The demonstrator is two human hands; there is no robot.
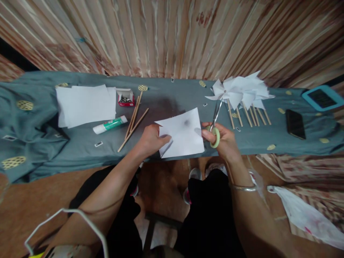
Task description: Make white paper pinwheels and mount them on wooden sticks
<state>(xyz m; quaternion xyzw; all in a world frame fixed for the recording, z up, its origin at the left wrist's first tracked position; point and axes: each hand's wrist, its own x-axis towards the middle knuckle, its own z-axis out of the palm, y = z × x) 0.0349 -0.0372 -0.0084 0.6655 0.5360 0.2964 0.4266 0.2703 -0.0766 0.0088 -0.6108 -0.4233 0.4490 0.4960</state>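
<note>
My left hand [153, 139] grips a square sheet of white paper [185, 134] by its left edge, the thumb lying on top. A slit shows at the sheet's lower left corner, and its upper left corner juts out in a point. Round the light green handles of a pair of scissors [215, 118] my right hand [220, 138] is closed. The blades point up and away from me, beside the paper's right edge. My right thumb is close to that edge; whether it touches the sheet I cannot tell.
Left of the paper lie wooden sticks [134, 125], a glue stick [110, 124], a red box of small metal pins [126, 98] and stacked white sheets [86, 105]. Several paper pinwheels [243, 89] on sticks lie at right, with a phone [295, 124] and a blue-framed tablet [322, 97] beyond.
</note>
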